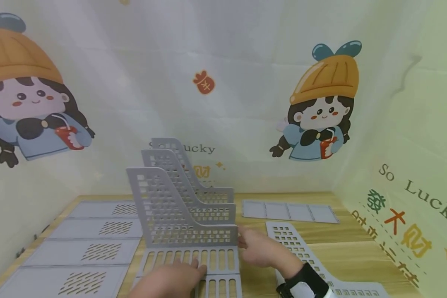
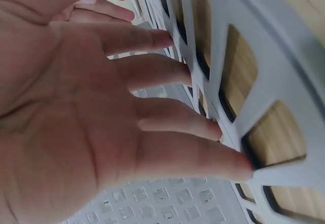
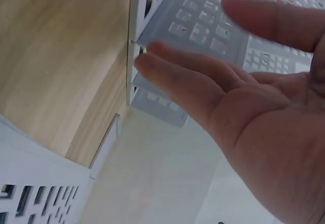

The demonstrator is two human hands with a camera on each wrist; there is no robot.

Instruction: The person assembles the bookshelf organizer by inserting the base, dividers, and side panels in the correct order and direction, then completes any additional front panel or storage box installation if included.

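A grey slotted base lies on the wooden table, with three perforated dividers rising from it: a near one, a middle one and a back one. Each divider steps down from a tall left side to a low right side. My left hand rests on the base in front of the near divider, its straight, spread fingertips touching the slotted bars. At the low right end of the near divider is my right hand. Its fingers reach along the dividers' edges, thumb held apart.
Joined grey panels with slanted slots lie flat at the left. A loose perforated side panel lies at the right front. Behind it is a flat grey strip in four sections. A printed curtain hangs behind the table.
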